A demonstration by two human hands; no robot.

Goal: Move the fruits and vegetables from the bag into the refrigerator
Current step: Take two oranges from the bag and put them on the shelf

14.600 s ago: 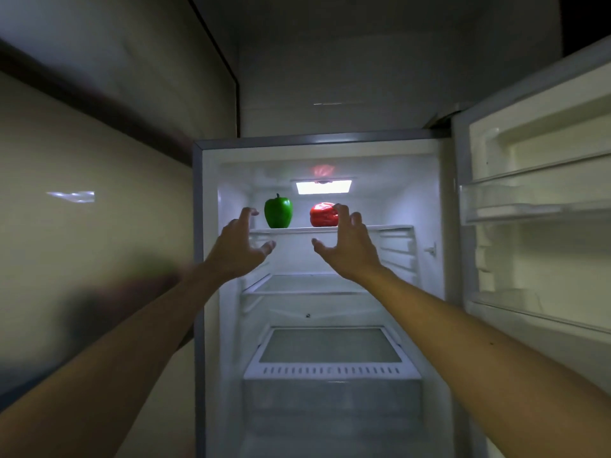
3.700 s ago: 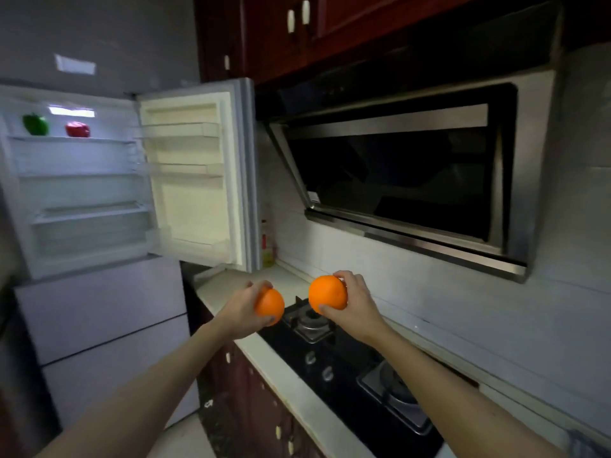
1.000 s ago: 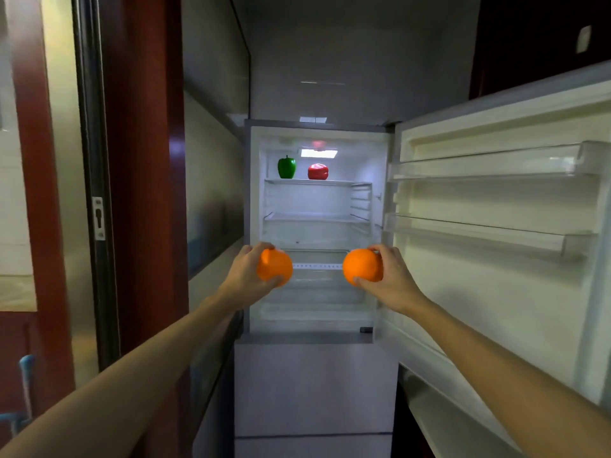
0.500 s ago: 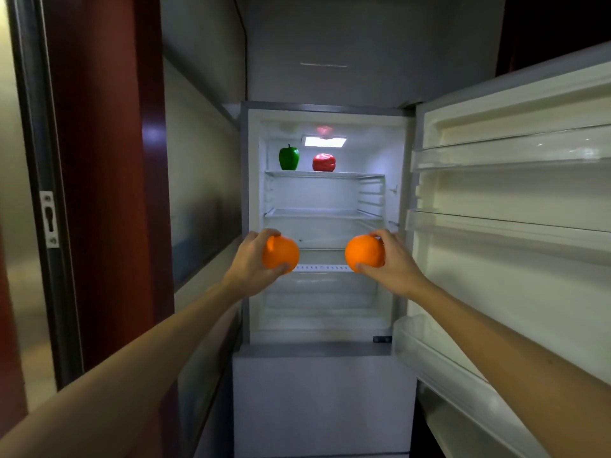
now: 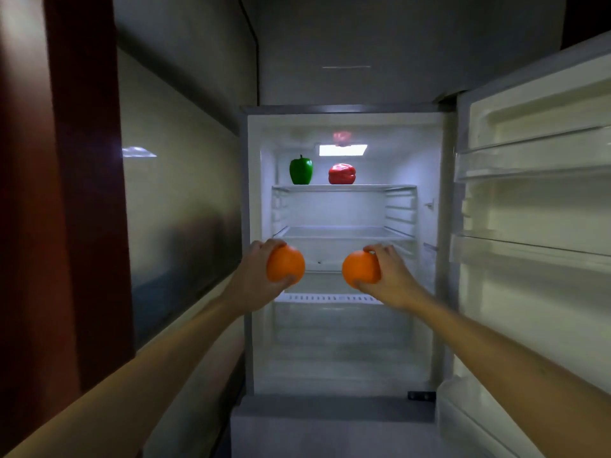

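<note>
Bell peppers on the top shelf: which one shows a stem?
The glossy green bell pepper, on the left; the red bell pepper beside it shows none.

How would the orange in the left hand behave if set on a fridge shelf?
The orange is round, so it would probably roll on the flat shelf unless set down gently. It holds its shape under the left hand's fingers, so it seems firm. One hand wraps it easily, so it is likely light.
</note>
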